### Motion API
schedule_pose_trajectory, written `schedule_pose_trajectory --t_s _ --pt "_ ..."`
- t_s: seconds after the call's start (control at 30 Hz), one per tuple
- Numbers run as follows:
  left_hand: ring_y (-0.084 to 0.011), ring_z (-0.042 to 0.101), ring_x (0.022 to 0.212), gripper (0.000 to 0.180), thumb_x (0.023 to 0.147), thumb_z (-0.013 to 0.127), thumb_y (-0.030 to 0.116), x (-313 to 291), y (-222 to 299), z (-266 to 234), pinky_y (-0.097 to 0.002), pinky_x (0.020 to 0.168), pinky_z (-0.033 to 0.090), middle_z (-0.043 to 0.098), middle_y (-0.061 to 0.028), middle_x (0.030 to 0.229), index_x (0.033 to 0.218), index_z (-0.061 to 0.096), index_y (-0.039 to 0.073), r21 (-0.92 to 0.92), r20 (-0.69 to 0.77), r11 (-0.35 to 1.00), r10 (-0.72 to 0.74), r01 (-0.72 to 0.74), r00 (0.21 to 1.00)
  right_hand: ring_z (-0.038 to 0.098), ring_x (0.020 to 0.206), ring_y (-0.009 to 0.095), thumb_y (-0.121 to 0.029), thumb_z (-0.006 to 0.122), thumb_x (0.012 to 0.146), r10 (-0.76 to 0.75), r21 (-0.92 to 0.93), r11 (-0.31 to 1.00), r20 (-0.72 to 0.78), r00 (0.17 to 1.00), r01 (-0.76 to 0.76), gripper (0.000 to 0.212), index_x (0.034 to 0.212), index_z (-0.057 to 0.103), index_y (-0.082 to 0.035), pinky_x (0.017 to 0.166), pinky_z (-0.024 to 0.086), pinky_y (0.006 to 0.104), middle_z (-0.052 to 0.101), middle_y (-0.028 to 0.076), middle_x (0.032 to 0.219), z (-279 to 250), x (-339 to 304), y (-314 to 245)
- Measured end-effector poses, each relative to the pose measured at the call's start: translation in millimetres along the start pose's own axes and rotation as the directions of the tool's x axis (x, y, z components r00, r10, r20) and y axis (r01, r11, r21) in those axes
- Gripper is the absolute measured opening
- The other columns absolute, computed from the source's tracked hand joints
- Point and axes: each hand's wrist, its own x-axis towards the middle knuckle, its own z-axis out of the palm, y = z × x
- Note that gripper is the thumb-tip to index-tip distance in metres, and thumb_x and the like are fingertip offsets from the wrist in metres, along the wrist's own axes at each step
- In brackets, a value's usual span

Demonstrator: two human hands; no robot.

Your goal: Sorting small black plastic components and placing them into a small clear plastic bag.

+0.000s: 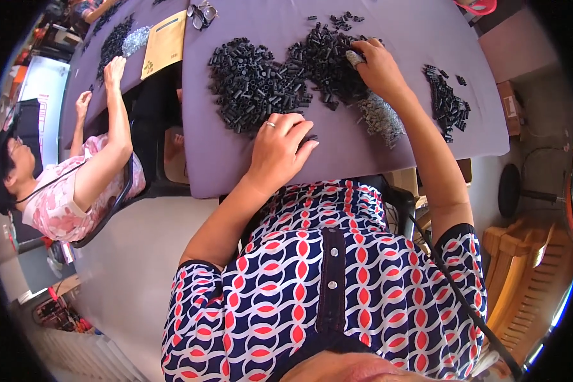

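My left hand (pixel 279 149) rests at the near edge of a heap of small black plastic tubes (pixel 251 89), its fingers bent. A short black tube (pixel 309 138) shows between its thumb and fingertips. Further off and to the right, my right hand (pixel 379 69) reaches over a second heap of black plastic pieces (pixel 325 57). Its fingers are curled together, a pale cover on one of them, and what they pinch is hidden. Under the right wrist lies a pile of small silvery metal parts (pixel 382 118).
A smaller group of black pieces (pixel 449 105) lies near the right edge of the purple-covered table (pixel 213 169). Eyeglasses (pixel 202 15) and a yellow envelope (pixel 165 41) are at the far left. A co-worker (pixel 76 165) sits to the left; a wooden chair (pixel 522 274) stands at right.
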Motion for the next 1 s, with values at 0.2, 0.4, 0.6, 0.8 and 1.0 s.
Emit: schedule_pose_trajectory --t_s 0.2,0.4,0.6,0.8,1.0 --pt "-0.0291 0.06 0.099 0.027 0.083 0.075 0.016 -13 -6 0 -0.0412 0.086 0.05 0.064 -0.0072 0.109 0.107 0.07 0.007 0.016 -0.02 1.0 0.005 -0.005 1.0 0.062 0.113 0.038 -0.015 0.065 0.089 0.016 -0.036 0.999 0.015 1.0 -0.015 0.041 0.129 0.064 -0.006 0.096 0.051 0.0456 0.063 0.016 0.124 -2 -15 -17" --pt "-0.0285 0.06 0.099 0.022 0.085 0.073 0.012 -20 -12 0 -0.0407 0.085 0.049 0.065 -0.0063 0.108 0.106 0.07 0.007 0.016 -0.025 1.0 0.019 -0.019 0.999 0.059 0.118 0.035 -0.022 0.066 0.091 -0.041 -0.066 0.997 -0.035 0.999 0.039 0.04 0.129 0.064 -0.007 0.098 0.05 0.045 0.064 0.014 0.123 16 -18 -22" --pt "-0.0289 0.06 0.096 0.02 0.084 0.072 0.01 -18 -10 -1 -0.0409 0.082 0.05 0.064 -0.0067 0.106 0.104 0.069 0.007 -0.001 -0.036 0.999 0.042 -0.042 0.998 0.059 0.117 0.036 -0.022 0.067 0.092 -0.04 -0.034 0.999 -0.021 0.999 0.039 0.04 0.129 0.064 -0.007 0.097 0.05 0.0457 0.064 0.014 0.121 12 -22 -33" --pt "-0.0289 0.06 0.095 0.019 0.083 0.073 0.008 -19 -1 2 -0.041 0.081 0.049 0.063 -0.0068 0.103 0.102 0.069 0.007 -0.015 -0.035 0.999 0.05 -0.051 0.998 0.06 0.116 0.036 -0.021 0.068 0.091 -0.147 0.051 0.988 -0.002 0.989 0.147 0.039 0.129 0.064 -0.009 0.098 0.05 0.0449 0.064 0.014 0.123 4 -29 -24" --pt "-0.0287 0.06 0.094 0.02 0.083 0.073 0.009 -14 7 6 -0.041 0.08 0.049 0.063 -0.0067 0.103 0.102 0.069 0.007 -0.016 -0.035 0.999 0.048 -0.049 0.998 0.057 0.119 0.037 -0.03 0.072 0.089 -0.095 -0.005 0.995 -0.102 0.99 0.095 0.045 0.129 0.065 -0.01 0.101 0.048 0.0444 0.064 0.014 0.125 -4 -22 -22"
